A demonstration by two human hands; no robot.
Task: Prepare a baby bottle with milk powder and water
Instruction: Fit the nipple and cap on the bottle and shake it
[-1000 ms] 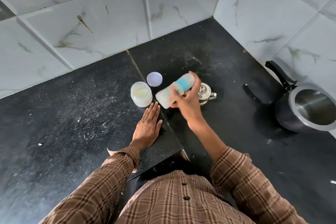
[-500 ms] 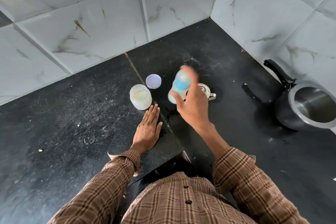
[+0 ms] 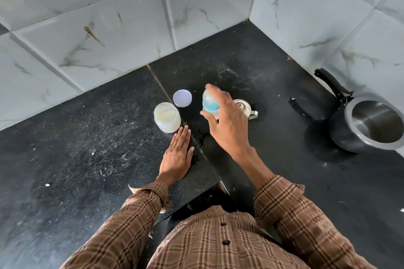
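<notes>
My right hand [image 3: 227,120] grips the baby bottle [image 3: 210,103], a pale bottle with a blue ring and clear cap, held roughly upright above the black counter [image 3: 87,159]; fingers and bottle are motion-blurred. My left hand [image 3: 177,155] rests flat on the counter, fingers straight, just below the open jar of milk powder [image 3: 167,117]. The jar's lilac lid [image 3: 182,98] lies on the counter behind it. A small steel vessel with a handle [image 3: 246,108] stands just behind my right hand, partly hidden.
A black pressure cooker [image 3: 369,126] with a long handle stands open at the right, near the tiled wall. Marble-look wall tiles [image 3: 131,28] close off the back and right side of the counter. A seam runs across the counter between my hands.
My right hand has swung the bottle from lying nearly sideways to roughly upright, shaking it. My left hand has stayed flat on the counter.
</notes>
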